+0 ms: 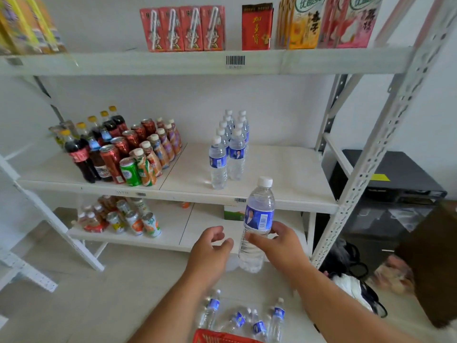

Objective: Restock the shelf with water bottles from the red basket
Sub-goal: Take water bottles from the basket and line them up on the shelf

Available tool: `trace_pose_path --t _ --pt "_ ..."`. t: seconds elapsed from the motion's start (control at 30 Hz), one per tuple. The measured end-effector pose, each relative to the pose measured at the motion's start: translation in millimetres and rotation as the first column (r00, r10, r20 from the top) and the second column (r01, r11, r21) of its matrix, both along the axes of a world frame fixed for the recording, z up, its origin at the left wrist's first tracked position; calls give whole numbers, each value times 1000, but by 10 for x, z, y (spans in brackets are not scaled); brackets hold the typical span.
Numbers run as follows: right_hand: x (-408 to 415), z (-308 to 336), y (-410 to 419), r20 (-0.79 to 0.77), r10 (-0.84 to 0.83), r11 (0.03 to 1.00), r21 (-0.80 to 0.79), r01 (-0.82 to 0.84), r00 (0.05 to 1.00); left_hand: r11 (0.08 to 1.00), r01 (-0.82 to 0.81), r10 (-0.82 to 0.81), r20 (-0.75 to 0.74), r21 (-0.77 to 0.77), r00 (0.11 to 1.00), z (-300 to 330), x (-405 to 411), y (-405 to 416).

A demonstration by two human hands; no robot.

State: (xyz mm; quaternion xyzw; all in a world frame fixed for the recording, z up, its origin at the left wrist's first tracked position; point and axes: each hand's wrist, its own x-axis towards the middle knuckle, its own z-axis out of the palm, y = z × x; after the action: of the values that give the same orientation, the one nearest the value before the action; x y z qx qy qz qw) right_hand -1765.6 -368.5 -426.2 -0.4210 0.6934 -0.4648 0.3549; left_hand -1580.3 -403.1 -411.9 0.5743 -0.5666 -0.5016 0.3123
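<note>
Before the middle shelf's front edge, right hand (280,243): grasps an upright water bottle (257,226) around its label.
Left hand (210,248): beside it, fingers loose, holding nothing.
Red basket (222,337): several bottles (257,320) inside.
Middle shelf (284,169): two bottle rows (230,147).

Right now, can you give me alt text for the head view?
The right hand holds a water bottle upright in front of the middle shelf, where two rows of bottles already stand. The left hand hovers empty beside it, above the red basket.
</note>
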Motion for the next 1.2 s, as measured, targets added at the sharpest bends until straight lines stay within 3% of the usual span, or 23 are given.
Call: trace_pose_path --t 0.47,0.8,1.2 --pt "-595 78 -1293 -153 12 1000 22 -8 988 999 -46 45 29 20 999 100 -579 -846" --pt "-756 -151 -2468 -178 71 997 52 -62 982 976 -203 198 70 75 978 -159 -948 -1581" --pt "-648 -373 -2769 -140 112 993 60 -104 984 956 -272 267 63 110 962 -322 -1054 -1775"
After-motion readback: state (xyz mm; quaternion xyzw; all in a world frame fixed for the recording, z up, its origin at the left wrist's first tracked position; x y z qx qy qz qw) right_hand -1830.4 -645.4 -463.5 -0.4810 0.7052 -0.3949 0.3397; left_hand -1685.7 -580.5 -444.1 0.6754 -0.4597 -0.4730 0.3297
